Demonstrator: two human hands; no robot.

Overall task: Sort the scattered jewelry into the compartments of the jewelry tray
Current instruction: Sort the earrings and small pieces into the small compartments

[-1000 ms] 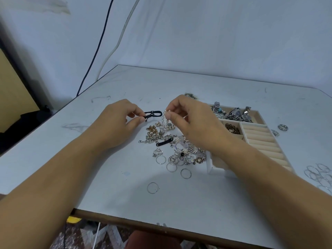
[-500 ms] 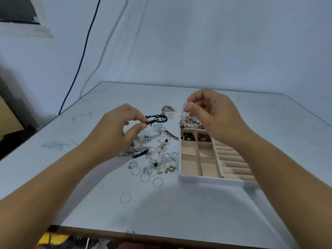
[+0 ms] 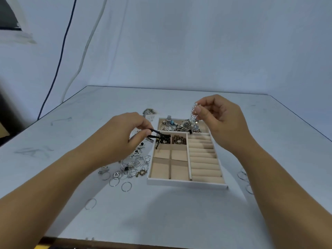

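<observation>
1. We see the left hand (image 3: 124, 135) pinching a black cord bracelet (image 3: 159, 136) between thumb and forefinger; the cord hangs over the far-left small compartment of the jewelry tray (image 3: 186, 183).
2. The right hand (image 3: 221, 121) pinches a pearl-and-bead strand (image 3: 193, 116) at its fingertips, and the strand dangles into the tray's long back compartment, among watches and chains (image 3: 179, 124).
3. Of the six small square compartments, we find the two far ones holding dark beaded pieces; the other four show bare beige lining, as do the ring rolls on the right.
4. Left of the tray lies the scattered jewelry pile (image 3: 133, 164), with loose silver rings (image 3: 125, 186) nearer us on the table (image 3: 179, 221).
5. More rings (image 3: 242, 175) lie right of the tray, partly behind the right forearm.
</observation>
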